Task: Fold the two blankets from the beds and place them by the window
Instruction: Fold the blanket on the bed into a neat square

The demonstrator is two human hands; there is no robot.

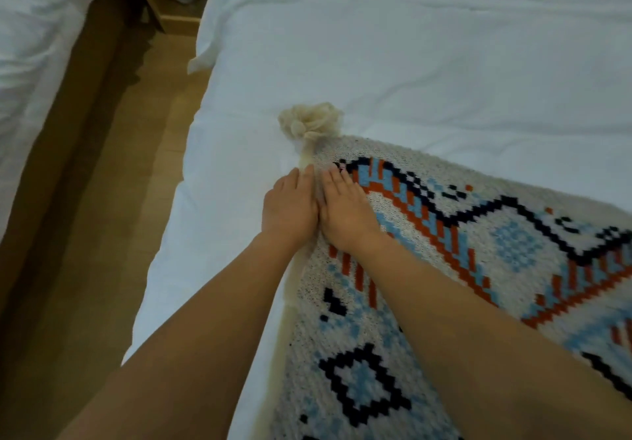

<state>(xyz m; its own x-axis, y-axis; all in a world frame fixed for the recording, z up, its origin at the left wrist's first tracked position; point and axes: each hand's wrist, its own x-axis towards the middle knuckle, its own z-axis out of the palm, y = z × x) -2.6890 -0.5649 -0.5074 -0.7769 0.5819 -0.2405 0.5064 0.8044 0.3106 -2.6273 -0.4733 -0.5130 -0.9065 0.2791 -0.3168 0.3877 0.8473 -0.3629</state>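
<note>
**Both hands flat at the blanket's corner edge**

My left hand (289,210) and right hand (345,215) lie side by side, touching. Their fingers are straight and pressed down, clasping nothing. The right rests on the patterned knit blanket (478,251). The left lies along the blanket's cream edge, partly on the white bed (410,63). Just beyond my fingertips sits the blanket's cream corner tassel (309,121). Left of my hands is wooden floor (102,234), then a second white bed (30,46).

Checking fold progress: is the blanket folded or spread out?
The blanket lies flat on the bed; left hand and right hand rest at its edge near the tassel. Whether it is doubled over: cannot tell.
</note>
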